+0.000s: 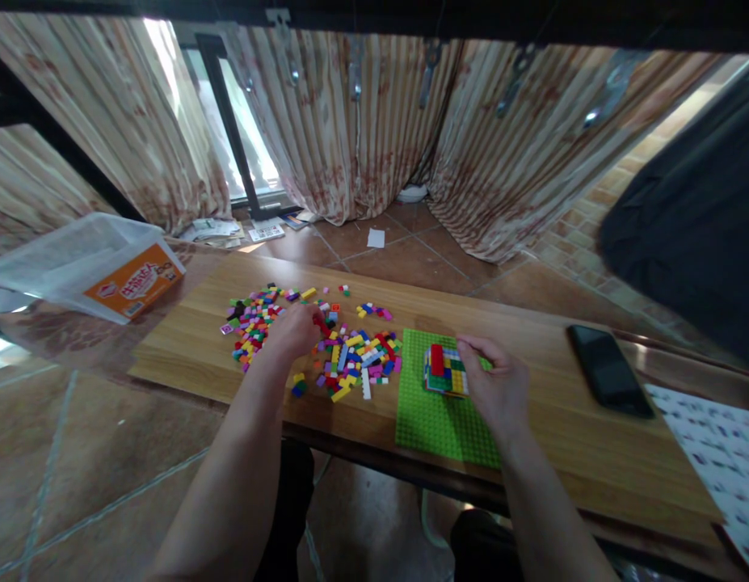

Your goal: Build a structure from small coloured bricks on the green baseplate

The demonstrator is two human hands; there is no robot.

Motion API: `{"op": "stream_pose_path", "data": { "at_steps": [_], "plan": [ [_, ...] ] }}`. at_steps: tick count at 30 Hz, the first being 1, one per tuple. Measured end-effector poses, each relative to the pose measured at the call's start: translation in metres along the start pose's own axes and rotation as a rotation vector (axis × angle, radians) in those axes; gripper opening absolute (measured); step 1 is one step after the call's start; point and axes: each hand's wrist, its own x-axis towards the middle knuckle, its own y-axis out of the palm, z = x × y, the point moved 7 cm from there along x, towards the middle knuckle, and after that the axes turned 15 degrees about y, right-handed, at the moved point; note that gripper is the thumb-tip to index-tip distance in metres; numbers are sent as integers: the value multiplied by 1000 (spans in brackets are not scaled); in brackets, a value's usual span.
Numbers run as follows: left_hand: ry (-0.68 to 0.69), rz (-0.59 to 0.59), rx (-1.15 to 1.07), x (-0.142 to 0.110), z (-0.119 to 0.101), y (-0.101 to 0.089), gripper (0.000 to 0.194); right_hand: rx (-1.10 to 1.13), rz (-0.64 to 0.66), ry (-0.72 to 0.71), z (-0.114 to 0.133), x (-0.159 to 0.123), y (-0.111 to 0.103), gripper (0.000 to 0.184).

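My left hand (296,327) reaches into the loose toy bricks (353,354) spread over the left and middle of the table. Its fingers are closed at a red brick (321,323), partly hidden by the fingertips. A green studded baseplate (422,420) lies right of the loose bricks. On it stands a small block build (447,376) of many colours, topped by a red brick (436,360) at its left side. My right hand (498,384) grips the build's right side with curled fingers and covers part of it.
A black phone (610,370) lies on the wooden table (549,477), right of the baseplate. Printed sheets (713,453) are at the far right. A clear plastic bin (113,242) with an orange label stands at the left. Curtains (362,137) hang behind.
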Motion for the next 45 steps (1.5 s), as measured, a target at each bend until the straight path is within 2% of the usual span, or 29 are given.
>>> {"op": "stream_pose_path", "data": {
  "at_steps": [11, 19, 26, 28, 32, 34, 41, 45],
  "plan": [
    [47, 22, -60, 4, 2, 4, 26, 34, -86, -4, -1, 3, -9, 26],
    [2, 21, -154, 2, 5, 3, 17, 54, -93, 6, -2, 3, -10, 25],
    [167, 20, -336, 0, -6, 1, 17, 47, -86, -9, -3, 3, -9, 25],
    [133, -11, -334, 0, -3, -2, 21, 42, -81, -5, -4, 3, -9, 26],
    [-95, -183, -164, 0, 16, -15, 24, 21, -68, 21, -5, 4, -6, 26],
    [-155, -205, -88, 1, 20, -15, 26, 21, -56, 26, -4, 3, -5, 26],
    [-196, -149, -33, 6, 18, -3, 20, 29, -32, 23, -2, 2, -3, 25],
    [-110, -182, -154, 6, 13, -10, 17, 28, -30, 19, -1, 2, -3, 23]
  ]
}}
